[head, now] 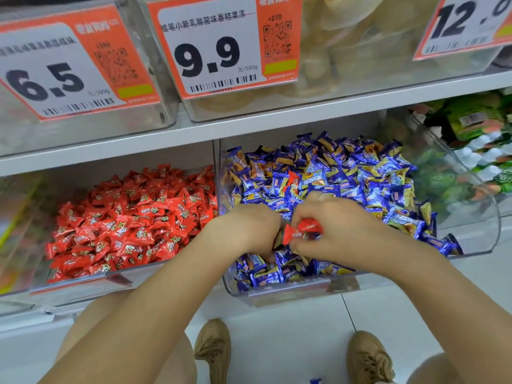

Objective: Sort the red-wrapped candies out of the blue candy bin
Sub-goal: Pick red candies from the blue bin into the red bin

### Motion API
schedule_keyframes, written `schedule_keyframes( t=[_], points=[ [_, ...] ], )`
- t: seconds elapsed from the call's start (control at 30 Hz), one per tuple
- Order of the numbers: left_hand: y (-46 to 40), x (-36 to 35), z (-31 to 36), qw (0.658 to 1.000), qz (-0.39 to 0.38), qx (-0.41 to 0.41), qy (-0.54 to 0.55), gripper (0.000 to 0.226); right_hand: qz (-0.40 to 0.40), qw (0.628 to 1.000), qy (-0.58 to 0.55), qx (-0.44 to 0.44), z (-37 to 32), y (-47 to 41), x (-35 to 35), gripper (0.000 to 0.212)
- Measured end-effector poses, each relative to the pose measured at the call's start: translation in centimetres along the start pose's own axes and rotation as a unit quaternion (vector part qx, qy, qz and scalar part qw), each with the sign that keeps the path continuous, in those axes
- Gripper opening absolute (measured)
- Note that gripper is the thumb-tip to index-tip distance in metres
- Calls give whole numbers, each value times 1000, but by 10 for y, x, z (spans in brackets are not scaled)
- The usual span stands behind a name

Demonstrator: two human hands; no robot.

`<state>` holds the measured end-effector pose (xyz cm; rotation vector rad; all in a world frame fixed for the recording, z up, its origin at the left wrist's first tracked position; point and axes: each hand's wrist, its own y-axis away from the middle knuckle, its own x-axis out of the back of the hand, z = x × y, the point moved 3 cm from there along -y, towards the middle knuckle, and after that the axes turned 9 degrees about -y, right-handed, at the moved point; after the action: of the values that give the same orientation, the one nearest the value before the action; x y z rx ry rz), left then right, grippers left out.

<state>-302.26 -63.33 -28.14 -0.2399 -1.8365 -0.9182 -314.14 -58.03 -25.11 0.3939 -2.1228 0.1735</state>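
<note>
Tan shoes (212,345) planted on the floor, forearms reaching up into the blue candy bin (471,217) on the lower shelf. Right hand (336,231) pinches a clutch of red-wrapped candies (303,228) near the bin's front edge; left hand (249,225) digs fingers-down beside it, grip hidden. Another red stray (293,180) sits mid-pile. Best bet: keep that pinch firm, carry left into the red candy bin (133,217).

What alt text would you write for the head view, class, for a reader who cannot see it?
Both hands work in a clear bin of blue candies: the right hand holds red-wrapped candies, the left hand digs beside it. One red candy remains farther back; a red candy bin sits left.
</note>
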Motion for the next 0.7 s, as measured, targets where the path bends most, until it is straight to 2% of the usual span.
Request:
schedule_keyframes(
  t=[0.13, 0.2, 0.27, 0.37, 0.47, 0.53, 0.63, 0.7],
  points=[
    [10, 8, -6, 995, 85, -12, 56, 19, 89, 988, -105, -68, 16, 6, 27, 18],
    [21, 15, -14, 984, 136, -19, 113, 17, 103, 980, -148, -88, 24, 9, 33, 17],
    [32, 22, -22, 971, 166, -37, 167, 27, 98, 972, -192, -92, 27, 12, 36, 20],
    [44, 25, -32, 947, 173, -59, 264, 26, 92, 968, -218, -88, 31, 10, 36, 28],
    [49, 26, -45, 918, 190, -50, 344, 12, 116, 960, -230, -109, 35, 4, 36, 11],
    [53, 28, -51, 898, 207, -51, 386, 3, 130, 961, -209, -124, 36, 0, 34, 22],
    [60, 25, -58, 902, 264, -5, 343, 14, 165, 970, -108, -142, 29, -7, 29, 38],
    [64, 22, -62, 922, 304, 65, 229, 10, 171, 976, -50, -128, 23, -16, 23, 31]
  ],
)
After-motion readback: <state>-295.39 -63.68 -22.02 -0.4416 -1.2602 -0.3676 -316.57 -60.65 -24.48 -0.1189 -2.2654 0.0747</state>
